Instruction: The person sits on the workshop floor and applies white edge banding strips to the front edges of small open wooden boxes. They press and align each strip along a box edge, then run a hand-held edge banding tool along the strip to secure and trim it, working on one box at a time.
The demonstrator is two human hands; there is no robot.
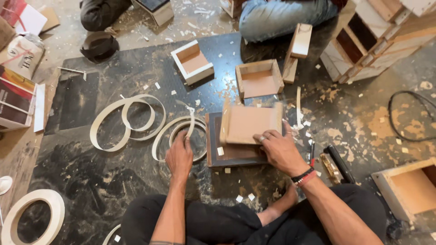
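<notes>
**Two hands at work on a small wooden box and a coil of edge banding**

We see both forearms reaching forward from the crossed legs at the bottom of the view. Our left hand (180, 155) is curled, knuckles up, its fingers pinched on a loose end of the pale edge-banding strip (175, 131), which rises from its coil on the dark floor mat (91, 181). Our right hand (280, 149) lies palm down, fingers spread narrowly, pressing the near edge of the wooden box (251, 122); a ring and beaded wristbands show on it.

The box rests on a dark board (231, 154), in the middle of the mat, tipped so its flat bottom faces us; its long axis runs left to right.

We count three more open boxes on the mat beyond and to the right, and three loose banding coils: two to the left of the hand, one at the lower left corner.
</notes>
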